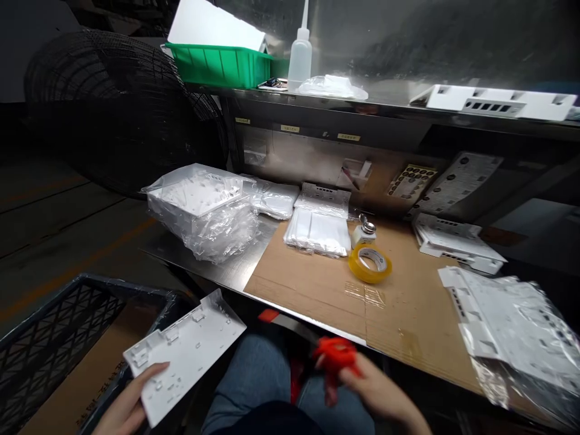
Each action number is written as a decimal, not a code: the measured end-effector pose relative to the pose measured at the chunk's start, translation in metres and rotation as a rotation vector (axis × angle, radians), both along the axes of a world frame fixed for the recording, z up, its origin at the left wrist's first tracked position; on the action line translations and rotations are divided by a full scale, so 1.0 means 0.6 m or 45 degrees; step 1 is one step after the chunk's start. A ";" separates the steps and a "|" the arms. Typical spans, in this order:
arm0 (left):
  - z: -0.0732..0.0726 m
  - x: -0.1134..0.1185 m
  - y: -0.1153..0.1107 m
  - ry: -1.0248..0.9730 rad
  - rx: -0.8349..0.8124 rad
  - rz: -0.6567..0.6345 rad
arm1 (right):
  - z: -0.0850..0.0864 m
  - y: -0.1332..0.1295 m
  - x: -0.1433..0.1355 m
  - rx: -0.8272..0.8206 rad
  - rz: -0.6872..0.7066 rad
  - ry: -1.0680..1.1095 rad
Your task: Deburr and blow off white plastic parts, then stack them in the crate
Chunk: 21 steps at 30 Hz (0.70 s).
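My left hand (129,402) grips a white plastic panel (190,350) by its lower left edge, thumb on top. The panel is tilted over the gap between the crate and my legs, its face with small clips and holes turned up. Above my lap, my right hand (374,383) is closed around a bright red object (338,356), blurred by motion, so its shape is hard to tell. A red and grey strip (285,323) lies along the table's front edge. Yellow tape (370,263) rests on the cardboard (317,284).
A bagged stack of panels (199,205) is at the table's left. More white panels (516,320) lie at the right. A small metal-topped bottle (364,231) stands behind the tape. The dark crate (104,284) is low left, a fan (122,109) behind it.
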<state>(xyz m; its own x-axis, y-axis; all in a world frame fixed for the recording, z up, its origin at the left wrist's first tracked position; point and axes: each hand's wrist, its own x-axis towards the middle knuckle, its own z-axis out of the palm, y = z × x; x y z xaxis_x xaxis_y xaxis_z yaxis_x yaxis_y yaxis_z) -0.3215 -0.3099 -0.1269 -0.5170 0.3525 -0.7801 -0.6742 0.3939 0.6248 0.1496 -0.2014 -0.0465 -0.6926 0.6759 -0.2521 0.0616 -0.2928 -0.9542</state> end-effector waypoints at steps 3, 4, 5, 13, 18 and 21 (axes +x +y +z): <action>-0.012 0.049 0.048 -0.052 -0.006 0.087 | 0.009 -0.023 -0.091 0.373 0.293 -0.804; -0.015 0.061 0.060 -0.047 0.003 0.128 | 0.011 -0.030 -0.108 0.473 0.316 -0.989; -0.019 0.070 0.069 -0.040 0.011 0.159 | 0.013 -0.034 -0.119 0.533 0.335 -1.099; -0.026 0.103 0.078 -0.055 0.056 0.213 | 0.027 -0.027 -0.091 0.532 0.307 -1.143; -0.018 0.109 0.070 -0.013 -0.022 0.103 | 0.032 -0.018 -0.080 0.473 0.333 -0.999; -0.011 0.097 0.055 0.108 -0.035 0.002 | 0.035 -0.011 -0.072 0.505 0.243 -1.048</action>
